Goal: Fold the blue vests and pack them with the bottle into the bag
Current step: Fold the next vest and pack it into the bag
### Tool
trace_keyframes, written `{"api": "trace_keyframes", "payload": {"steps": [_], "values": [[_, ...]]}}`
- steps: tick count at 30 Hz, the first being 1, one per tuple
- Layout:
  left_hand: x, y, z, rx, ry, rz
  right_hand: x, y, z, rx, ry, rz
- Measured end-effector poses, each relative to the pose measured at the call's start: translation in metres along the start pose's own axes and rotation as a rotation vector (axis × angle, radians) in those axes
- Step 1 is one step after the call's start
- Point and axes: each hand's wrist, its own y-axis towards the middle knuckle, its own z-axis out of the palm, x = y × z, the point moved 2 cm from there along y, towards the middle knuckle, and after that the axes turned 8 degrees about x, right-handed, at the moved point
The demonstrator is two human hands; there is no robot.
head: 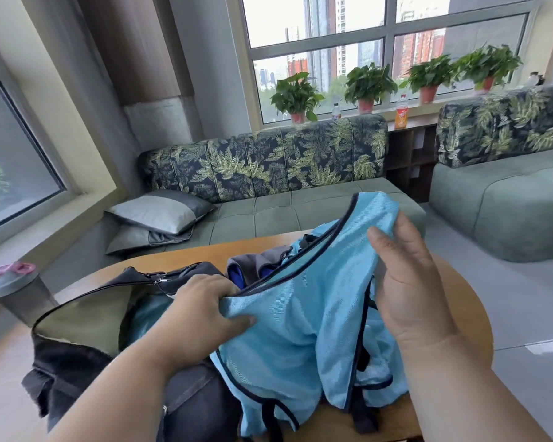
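A light blue mesh vest [304, 327] with dark trim hangs lifted over the round wooden table [466, 301]. My left hand [198, 317] grips its edge at the left, and my right hand [406, 279] pinches its upper right part. A dark bag [87, 317] with an olive lining lies open at the left, under my left forearm. More blue fabric shows inside the bag's mouth. A grey shaker bottle [16, 291] with a pink lid stands at the table's far left edge. Behind the vest lies a grey and dark blue garment [256, 266].
A green sofa [300, 212] with a leaf-print back stands behind the table, grey cushions [160, 215] at its left end. A second sofa [505, 199] is at the right. Potted plants [296, 97] and drink bottles line the window sill.
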Motion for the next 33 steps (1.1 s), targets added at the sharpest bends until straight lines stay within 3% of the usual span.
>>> {"api": "trace_keyframes", "payload": {"steps": [5,12,17,21,26,29,33], "values": [[0.006,-0.015,-0.016,0.119,-0.192,-0.131,-0.002,0.003,-0.006,-0.052,0.064,0.022],[0.023,-0.029,0.001,0.31,-0.12,-0.278,-0.011,0.002,-0.011,-0.066,-0.023,0.031],[0.022,-0.025,-0.017,0.091,-0.043,-0.297,-0.013,0.005,-0.016,-0.056,-0.06,0.064],[-0.005,-0.023,-0.029,-0.099,-0.305,-0.237,-0.015,0.001,-0.009,0.01,-0.241,0.17],[-0.057,-0.022,-0.016,-0.069,-0.689,-0.1,-0.024,-0.015,0.023,0.256,-0.522,0.265],[-0.074,-0.018,-0.003,-0.064,-0.779,-0.037,-0.03,-0.024,0.038,0.448,-0.456,0.335],[-0.076,-0.017,0.002,-0.055,-0.837,-0.007,-0.033,-0.027,0.035,0.475,-0.428,0.354]]}}
